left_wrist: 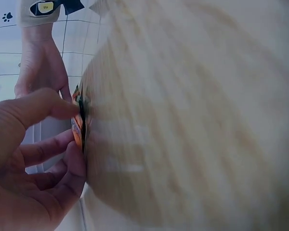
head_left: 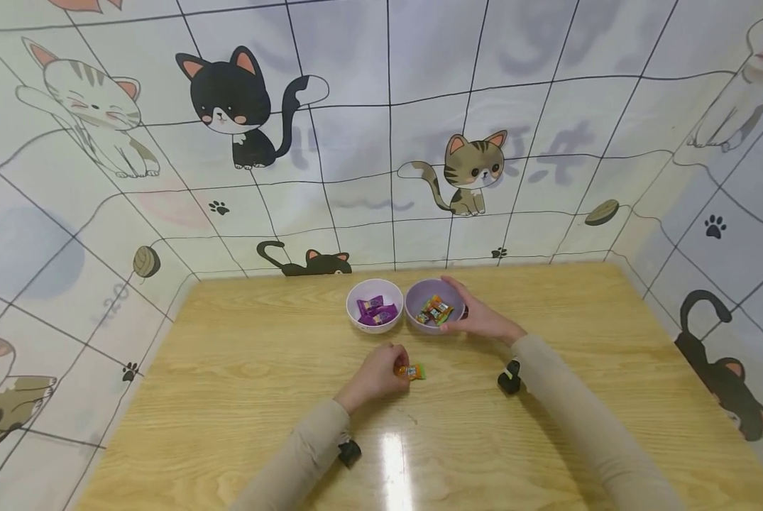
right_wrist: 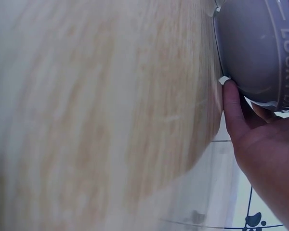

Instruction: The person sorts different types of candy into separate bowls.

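On the table lies a small orange-and-green wrapped candy [head_left: 414,371], pinched at its left end between the thumb and fingers of my left hand [head_left: 375,374]. The left wrist view shows that candy [left_wrist: 77,126] standing edge-on at the tabletop between thumb and fingertips. My right hand [head_left: 483,319] holds the right side of a purple bowl [head_left: 422,291], thumb toward the near side and fingers round the far side. Several similar orange-and-green candies [head_left: 436,309] are inside it. In the right wrist view, raised lettering runs along the purple bowl's outer wall [right_wrist: 250,48].
Left of the purple bowl and close against it stands a white bowl [head_left: 358,292] with several purple wrapped candies [head_left: 381,314]. Both bowls sit toward the back of the wooden table [head_left: 260,355]. Walls with cat drawings [head_left: 355,142] border the table's back and sides.
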The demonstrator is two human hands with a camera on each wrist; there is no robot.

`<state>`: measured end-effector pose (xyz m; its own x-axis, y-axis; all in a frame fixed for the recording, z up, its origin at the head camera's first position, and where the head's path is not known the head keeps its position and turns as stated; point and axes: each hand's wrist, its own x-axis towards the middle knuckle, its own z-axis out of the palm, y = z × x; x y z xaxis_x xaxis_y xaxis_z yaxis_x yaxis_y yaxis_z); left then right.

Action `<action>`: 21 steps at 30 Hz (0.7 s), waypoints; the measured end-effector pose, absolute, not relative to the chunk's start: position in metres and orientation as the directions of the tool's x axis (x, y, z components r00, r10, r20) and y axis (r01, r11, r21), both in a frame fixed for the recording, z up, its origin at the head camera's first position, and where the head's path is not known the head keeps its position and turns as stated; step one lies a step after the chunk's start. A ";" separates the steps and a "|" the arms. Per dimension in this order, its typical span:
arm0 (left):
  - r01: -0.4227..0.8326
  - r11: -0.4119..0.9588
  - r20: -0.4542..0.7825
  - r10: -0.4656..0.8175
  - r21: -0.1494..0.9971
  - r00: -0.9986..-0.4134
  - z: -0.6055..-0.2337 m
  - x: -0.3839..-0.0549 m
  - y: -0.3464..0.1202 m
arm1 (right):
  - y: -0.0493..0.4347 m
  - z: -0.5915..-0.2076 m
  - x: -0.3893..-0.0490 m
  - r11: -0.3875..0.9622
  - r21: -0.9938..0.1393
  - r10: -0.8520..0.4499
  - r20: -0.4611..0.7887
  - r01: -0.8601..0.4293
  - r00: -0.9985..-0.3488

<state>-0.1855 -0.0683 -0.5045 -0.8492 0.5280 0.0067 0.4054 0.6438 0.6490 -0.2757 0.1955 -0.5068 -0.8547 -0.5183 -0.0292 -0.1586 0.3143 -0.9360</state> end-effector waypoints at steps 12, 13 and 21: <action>0.456 0.636 0.022 0.569 0.622 -0.822 -0.503 -0.194 -0.069 | 0.197 -0.505 -0.278 0.329 -0.927 -0.525 -0.021 -0.180 -0.851; 0.461 0.635 0.026 0.571 0.619 -0.821 -0.503 -0.196 -0.069 | 0.197 -0.504 -0.278 0.330 -0.927 -0.524 -0.023 -0.178 -0.851; 0.467 0.582 0.052 0.588 0.666 -0.807 -0.501 -0.199 -0.071 | 0.196 -0.503 -0.278 0.326 -0.932 -0.521 -0.037 -0.159 -0.853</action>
